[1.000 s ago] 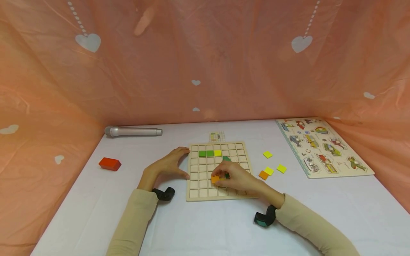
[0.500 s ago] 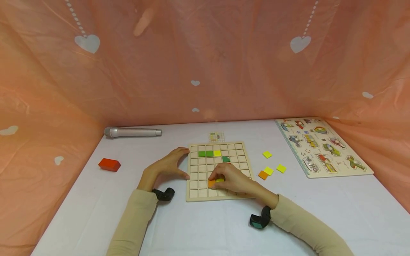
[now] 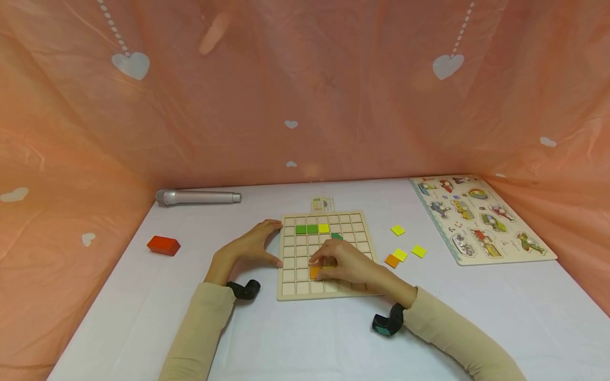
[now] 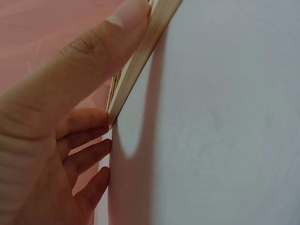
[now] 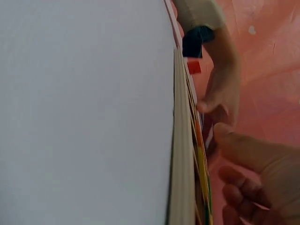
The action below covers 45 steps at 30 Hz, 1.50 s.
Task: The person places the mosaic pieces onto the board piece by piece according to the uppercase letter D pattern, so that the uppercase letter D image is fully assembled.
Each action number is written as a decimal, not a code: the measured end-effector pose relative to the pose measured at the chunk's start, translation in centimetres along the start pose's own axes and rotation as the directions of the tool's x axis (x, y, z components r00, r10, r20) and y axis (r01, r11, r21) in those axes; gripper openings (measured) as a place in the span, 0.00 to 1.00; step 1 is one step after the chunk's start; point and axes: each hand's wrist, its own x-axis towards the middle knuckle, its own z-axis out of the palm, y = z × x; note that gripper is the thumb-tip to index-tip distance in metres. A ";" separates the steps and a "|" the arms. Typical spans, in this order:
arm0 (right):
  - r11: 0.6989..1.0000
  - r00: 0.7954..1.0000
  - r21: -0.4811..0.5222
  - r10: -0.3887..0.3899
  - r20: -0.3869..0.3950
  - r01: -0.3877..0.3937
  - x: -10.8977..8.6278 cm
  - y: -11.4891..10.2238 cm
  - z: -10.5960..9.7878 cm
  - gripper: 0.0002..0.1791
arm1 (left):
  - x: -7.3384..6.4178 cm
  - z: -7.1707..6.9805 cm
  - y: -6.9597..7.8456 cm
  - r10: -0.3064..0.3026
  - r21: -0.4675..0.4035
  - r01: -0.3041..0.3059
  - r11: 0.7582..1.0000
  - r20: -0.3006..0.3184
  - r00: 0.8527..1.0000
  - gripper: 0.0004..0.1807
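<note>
A wooden grid board [image 3: 288,289] lies flat on the white table. Along its left edge rests my left hand [image 3: 250,244], thumb and fingers spread against the side; the left wrist view shows the thumb [image 4: 89,51] at the board's edge. Over the lower middle of the grid hovers my right hand [image 3: 345,262], loosely bent, with no tile showing between thumb and fingers in the right wrist view. Just below its fingertips an orange tile [image 3: 314,273] sits in a cell. Green tiles [image 3: 306,229], a yellow tile [image 3: 323,228] and a partly hidden dark green piece [image 3: 336,236] occupy other cells.
Right of the board lie yellow tiles [image 3: 419,251] and another orange tile [image 3: 392,261]. A small pattern card [image 3: 323,203] is behind the board. A picture puzzle [image 3: 483,222] stands far right; a silver microphone [image 3: 200,197] and red block [image 3: 163,245] are left.
My right hand has brought the orange tile left and down into a grid cell, then lifted its fingers slightly from it. The left hand has stayed at the board's edge.
</note>
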 end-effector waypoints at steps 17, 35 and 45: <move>0.998 0.963 -0.055 0.015 -0.269 -0.031 -5.9 4.5 -6.4 0.13 | 0.0 0.1 0.0 -0.013 0.008 0.013 1.000 0.001 1.000 0.56; 0.979 0.985 -0.114 0.165 -0.059 -0.170 -10.1 7.4 -7.8 0.14 | -0.1 0.0 0.1 -0.015 0.015 0.015 1.000 -0.001 1.000 0.55; 0.968 0.980 -0.153 0.192 -0.059 -0.199 -9.6 6.9 -7.5 0.09 | -0.1 0.1 0.1 -0.016 0.013 0.016 1.000 0.001 1.000 0.56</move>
